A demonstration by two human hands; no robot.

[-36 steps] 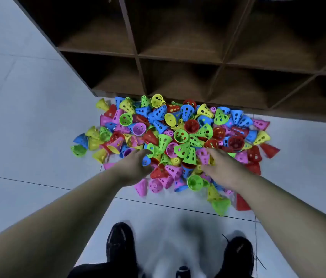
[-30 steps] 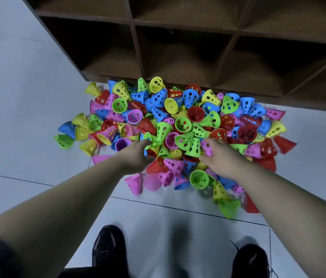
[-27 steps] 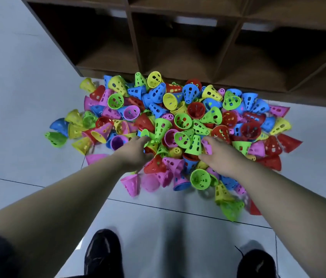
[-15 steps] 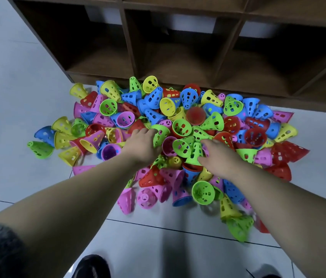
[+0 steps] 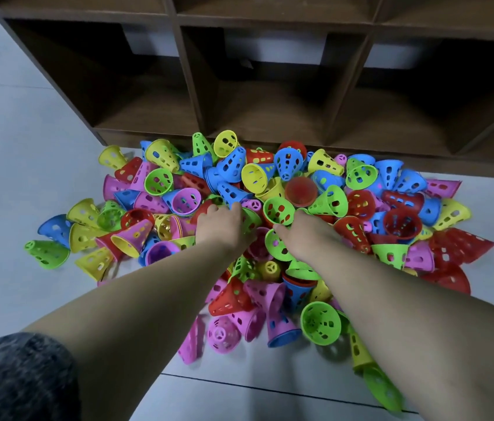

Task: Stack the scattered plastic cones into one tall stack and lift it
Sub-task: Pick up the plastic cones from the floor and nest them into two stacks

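At the far left, pale grey floor (image 5: 12,147) is seen, and a grey sleeve (image 5: 18,378) is cut off by the lower corner. An outlying green cone (image 5: 46,253) is laid on its side at the left edge of the pile of cones (image 5: 179,189), just beside a blue cone (image 5: 54,229). The pile is spread over the floor against the foot of a dark wooden shelf unit (image 5: 197,86), whose open compartments are seen above it. The cones are perforated and coloured yellow, green, blue, pink and red; most are tipped on their sides and scattered loose.

The left hand (image 5: 224,230) is laid palm down on the middle of the pile, with its fingers bent down over the cones beneath; whether any cone is gripped cannot be told. An upturned green cone (image 5: 279,209) is seen just beyond the gap between the two hands. The right hand (image 5: 309,235) is also set palm down on the pile, its thumb laid against a lower green cone (image 5: 274,249). Its fingers are hidden behind the back of the hand, so its grasp cannot be told. Several red cones (image 5: 464,244) are strewn at the right edge.
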